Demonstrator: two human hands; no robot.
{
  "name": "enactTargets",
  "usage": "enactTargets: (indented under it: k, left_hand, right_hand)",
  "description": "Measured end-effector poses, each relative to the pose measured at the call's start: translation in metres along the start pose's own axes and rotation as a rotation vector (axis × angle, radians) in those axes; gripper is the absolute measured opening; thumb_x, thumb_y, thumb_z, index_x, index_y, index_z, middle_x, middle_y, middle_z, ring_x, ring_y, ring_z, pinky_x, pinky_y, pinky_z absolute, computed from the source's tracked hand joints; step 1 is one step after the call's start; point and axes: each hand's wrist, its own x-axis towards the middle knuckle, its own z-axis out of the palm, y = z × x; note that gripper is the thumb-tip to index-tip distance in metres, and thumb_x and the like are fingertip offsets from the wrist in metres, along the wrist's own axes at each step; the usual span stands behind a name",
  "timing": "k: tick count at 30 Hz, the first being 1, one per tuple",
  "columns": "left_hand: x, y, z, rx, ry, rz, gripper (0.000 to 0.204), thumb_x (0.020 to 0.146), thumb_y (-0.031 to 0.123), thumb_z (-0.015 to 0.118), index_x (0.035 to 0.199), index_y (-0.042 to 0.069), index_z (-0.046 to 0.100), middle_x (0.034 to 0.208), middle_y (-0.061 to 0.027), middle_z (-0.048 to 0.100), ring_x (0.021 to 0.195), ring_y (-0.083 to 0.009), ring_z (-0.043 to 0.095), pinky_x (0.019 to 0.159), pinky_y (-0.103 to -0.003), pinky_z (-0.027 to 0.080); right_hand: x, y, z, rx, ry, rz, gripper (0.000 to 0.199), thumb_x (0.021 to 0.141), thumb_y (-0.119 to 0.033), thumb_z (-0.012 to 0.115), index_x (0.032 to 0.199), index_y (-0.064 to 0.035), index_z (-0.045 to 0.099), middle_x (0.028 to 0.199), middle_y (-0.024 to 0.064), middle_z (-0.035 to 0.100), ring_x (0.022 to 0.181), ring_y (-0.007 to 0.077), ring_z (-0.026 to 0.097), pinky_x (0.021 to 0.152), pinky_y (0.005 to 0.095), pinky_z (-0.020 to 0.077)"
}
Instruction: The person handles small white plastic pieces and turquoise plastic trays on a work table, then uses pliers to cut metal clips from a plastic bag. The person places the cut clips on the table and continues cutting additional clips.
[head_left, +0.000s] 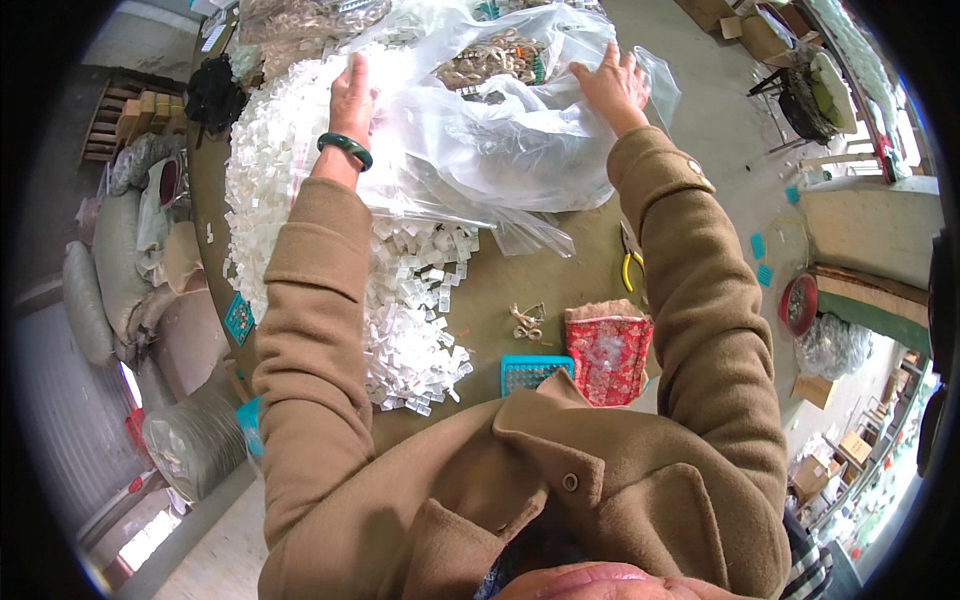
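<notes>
A large clear plastic bag (500, 140) lies across the far part of the brown table (540, 270), with a heap of small tan parts (495, 55) showing through it. My left hand (352, 95), with a green bangle on its wrist, presses on the bag's left side. My right hand (612, 85) lies spread on the bag's right side. Both arms wear tan coat sleeves. Beneath and to the left of the bag spreads a wide heap of small white plastic pieces (400, 300).
Yellow-handled pliers (630, 262) lie by my right sleeve. A red patterned pouch (608, 355), a blue mesh tray (530, 372) and a small tan bundle (527, 322) sit near the front edge. Filled sacks (120, 260) stand on the floor at left; boxes and a red basin at right.
</notes>
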Motion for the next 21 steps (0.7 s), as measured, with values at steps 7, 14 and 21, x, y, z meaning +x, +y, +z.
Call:
enactTargets:
  k: [7,14,21]
  left_hand:
    - [0.000,0.028,0.057,1.323,-0.208,0.683,0.116,0.067,0.068,0.073,0.154,0.012,0.021,0.152,-0.0204,0.034,0.138,-0.0393,0.034,0.113,-0.048,0.031]
    - [0.053,-0.009,0.105,1.252,-0.269,0.181,0.087,0.077,0.045,0.073,0.149,0.016,0.034,0.138,-0.0151,0.055,0.131,-0.0324,0.049,0.107,-0.056,0.036]
    - [0.082,-0.025,0.060,0.188,-0.041,-0.048,0.044,0.084,0.025,0.066,0.110,-0.010,0.063,0.110,-0.0223,0.067,0.101,-0.0248,0.064,0.088,-0.036,0.048]
  right_hand:
    - [0.032,0.024,0.025,0.132,-0.193,0.096,0.070,0.082,-0.054,0.063,0.135,-0.0084,0.055,0.120,0.0155,0.066,0.115,0.0347,0.061,0.098,0.0426,0.0462]
    - [0.028,0.040,0.026,0.382,-0.134,0.026,0.037,0.086,-0.040,0.062,0.104,-0.0107,0.074,0.098,0.0104,0.073,0.095,0.0283,0.068,0.086,0.0381,0.0509]
    - [0.011,0.047,0.013,1.058,-0.181,0.166,0.023,0.090,-0.023,0.064,0.100,-0.0058,0.076,0.085,0.0030,0.071,0.077,0.0120,0.061,0.073,0.0283,0.0503]
